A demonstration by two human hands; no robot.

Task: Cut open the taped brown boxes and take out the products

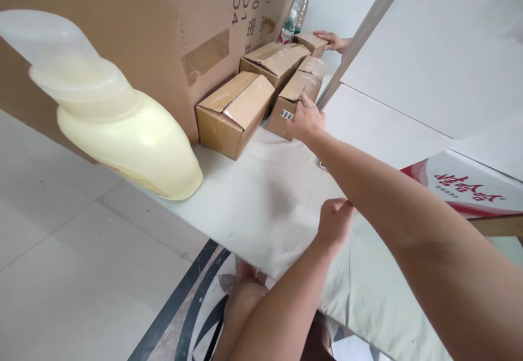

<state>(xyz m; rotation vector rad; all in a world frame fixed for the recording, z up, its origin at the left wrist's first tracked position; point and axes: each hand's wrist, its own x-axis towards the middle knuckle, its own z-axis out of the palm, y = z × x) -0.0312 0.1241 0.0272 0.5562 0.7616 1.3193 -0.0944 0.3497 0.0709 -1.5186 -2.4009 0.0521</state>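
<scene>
At the near end of a narrow cardboard box (300,86), my right hand (307,117) has its fingers closed over the corner, beside a small white label. My left hand (335,220) is curled above the cloth-covered table, close to my right forearm. That forearm partly covers its fingers, and I cannot make out what they hold, if anything. Left of the gripped box stand another cardboard box (235,110) with its top flaps closed, and a taped box (278,59) behind it.
Another person's hand (333,41) rests on a small far box (312,42). Plastic bottles (301,7) stand at the back. A large printed carton (159,40) lines the left side, with a pale yellow vase-like object (134,132) in front. White panels (433,50) rise at right.
</scene>
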